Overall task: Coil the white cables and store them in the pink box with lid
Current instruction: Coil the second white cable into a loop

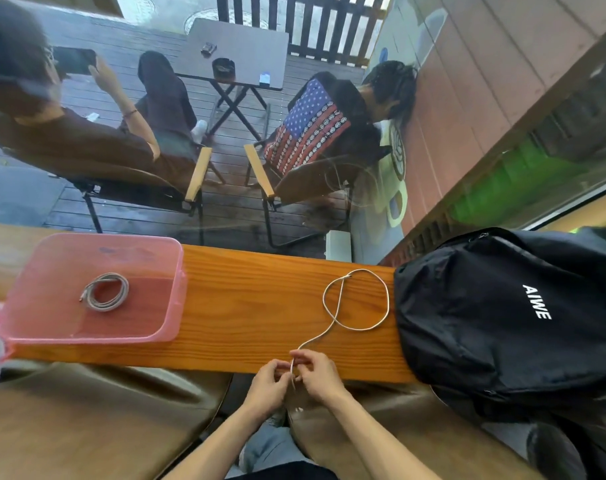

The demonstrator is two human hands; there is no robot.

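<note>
A loose white cable (358, 329) lies in one wide loop on the orange wooden counter (246, 306), and its near end runs to the front edge. There my left hand (268, 386) and my right hand (320, 372) both pinch that end, fingertips close together. The translucent pink box (156, 336) stands open on the counter's left part. A coiled white cable (106, 292) rests flat inside it. No lid can be made out.
A black backpack (495, 327) fills the counter's right end, touching the cable loop's side. Brown cushioned seats (87, 420) sit below the counter edge. Behind the glass, two people sit in chairs at a folding table (239, 50).
</note>
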